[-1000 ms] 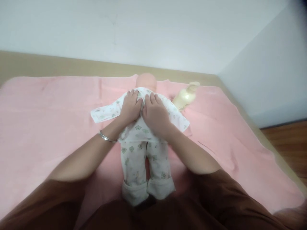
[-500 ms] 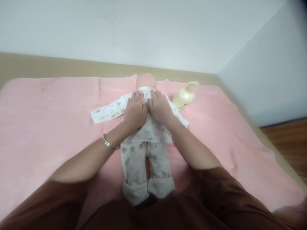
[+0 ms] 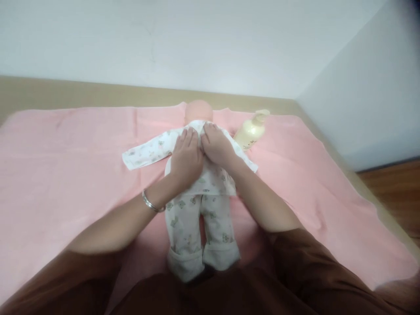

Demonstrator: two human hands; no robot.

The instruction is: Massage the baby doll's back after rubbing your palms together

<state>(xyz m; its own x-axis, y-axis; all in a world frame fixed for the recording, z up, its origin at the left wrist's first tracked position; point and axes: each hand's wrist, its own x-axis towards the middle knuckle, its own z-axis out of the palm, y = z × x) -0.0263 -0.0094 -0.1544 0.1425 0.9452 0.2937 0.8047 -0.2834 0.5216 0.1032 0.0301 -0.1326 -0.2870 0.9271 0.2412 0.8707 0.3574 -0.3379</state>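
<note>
A baby doll (image 3: 198, 111) lies face down, its bald head pointing away from me. It wears a white printed top (image 3: 151, 149) and matching trousers (image 3: 185, 221) with turned-up cuffs. My left hand (image 3: 187, 153) rests flat on the left side of the doll's upper back, fingers stretched forward. Beside it, my right hand (image 3: 217, 144) lies on the right side of the upper back, palm down with fingers extended. Both touch the top's cloth, and the thumbs come close together near the middle. The doll's arms are spread out sideways within the sleeves.
A pale yellow pump bottle (image 3: 251, 131) lies tilted just right of the doll, near its right sleeve. Under everything spreads a pink blanket (image 3: 72, 175) on a tan surface (image 3: 98, 92). White walls (image 3: 210, 48) rise behind and at the right.
My left hand has slid slightly down the doll's back, toward me. The right hand stays at nearly the same place. Doll and bottle lie as before.
</note>
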